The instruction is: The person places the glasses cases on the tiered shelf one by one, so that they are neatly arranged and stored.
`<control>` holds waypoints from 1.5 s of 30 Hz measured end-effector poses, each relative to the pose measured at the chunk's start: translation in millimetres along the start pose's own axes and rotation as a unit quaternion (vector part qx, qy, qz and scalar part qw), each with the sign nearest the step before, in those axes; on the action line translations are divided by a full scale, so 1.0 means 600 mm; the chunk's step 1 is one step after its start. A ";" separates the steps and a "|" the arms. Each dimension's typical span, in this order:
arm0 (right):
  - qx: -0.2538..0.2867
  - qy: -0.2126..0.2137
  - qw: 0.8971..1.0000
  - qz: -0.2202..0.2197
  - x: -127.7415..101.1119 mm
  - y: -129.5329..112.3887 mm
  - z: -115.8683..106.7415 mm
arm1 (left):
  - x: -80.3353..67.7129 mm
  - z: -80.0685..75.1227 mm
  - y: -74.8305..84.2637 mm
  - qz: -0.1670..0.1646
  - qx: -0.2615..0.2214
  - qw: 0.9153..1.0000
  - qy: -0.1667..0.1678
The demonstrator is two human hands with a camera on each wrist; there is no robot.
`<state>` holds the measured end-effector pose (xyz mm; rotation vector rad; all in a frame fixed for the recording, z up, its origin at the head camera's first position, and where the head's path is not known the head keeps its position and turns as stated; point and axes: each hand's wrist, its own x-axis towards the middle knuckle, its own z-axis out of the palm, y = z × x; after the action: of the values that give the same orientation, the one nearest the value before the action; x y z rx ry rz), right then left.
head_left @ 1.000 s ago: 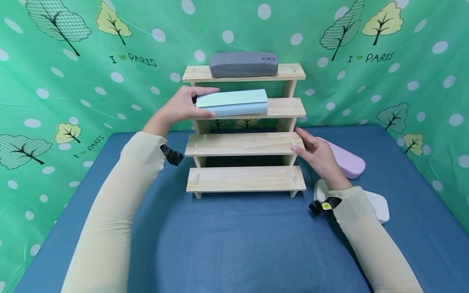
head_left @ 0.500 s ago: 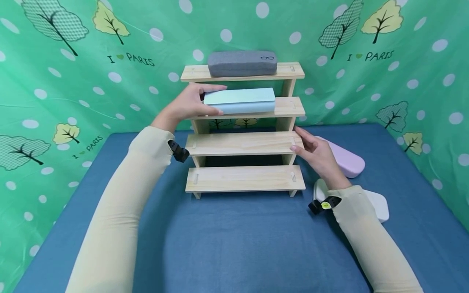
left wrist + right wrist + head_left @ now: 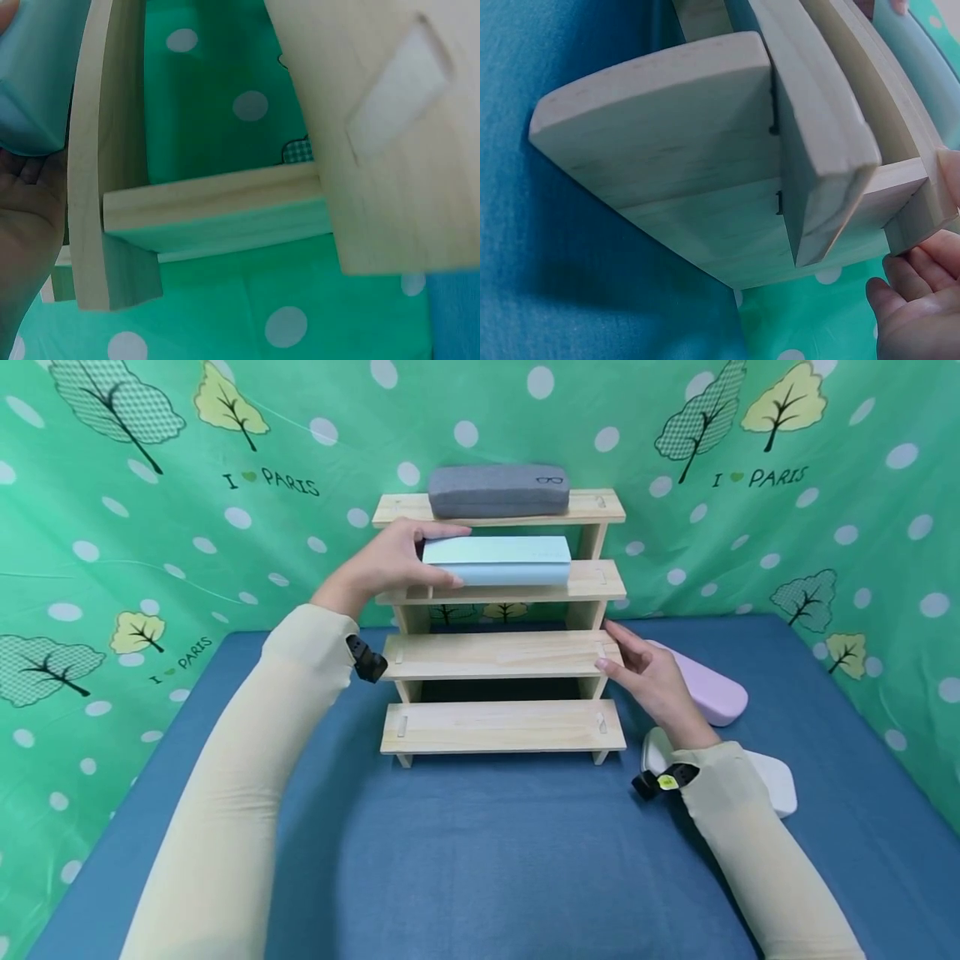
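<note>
My left hand [image 3: 386, 564] grips the left end of a light blue glasses case [image 3: 502, 562], thumb in front and fingers over the top back. The case lies level at the second shelf from the top of a four-step wooden rack [image 3: 498, 727]. Part of the case [image 3: 37, 75] shows beside a shelf edge in the left wrist view. With thumb and fingers, my right hand [image 3: 654, 685] holds the right end of the second shelf from the bottom. In the right wrist view its fingers [image 3: 911, 277] curl under that board's end.
A grey glasses case [image 3: 498, 492] sits on the top shelf. Right of the rack, a lilac case [image 3: 708, 687] and a white case [image 3: 772, 783] lie on the blue cloth [image 3: 480, 860], the white one partly under my right forearm. A green patterned curtain [image 3: 480, 410] hangs behind.
My left hand has carried the light blue case rightward and slightly back over the second shelf, and the case now sits straighter along it. The right hand has stayed in place.
</note>
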<state>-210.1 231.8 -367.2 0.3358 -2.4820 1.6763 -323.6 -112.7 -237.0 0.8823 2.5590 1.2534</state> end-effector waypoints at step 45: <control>0.005 0.001 1.000 -0.004 0.000 0.002 0.000 | 0.016 0.019 -0.022 -0.025 -0.019 0.999 -0.029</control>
<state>-210.5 232.5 -368.1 0.3450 -2.4677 1.6861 -333.2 -105.9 -253.4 0.8280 2.4877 1.2403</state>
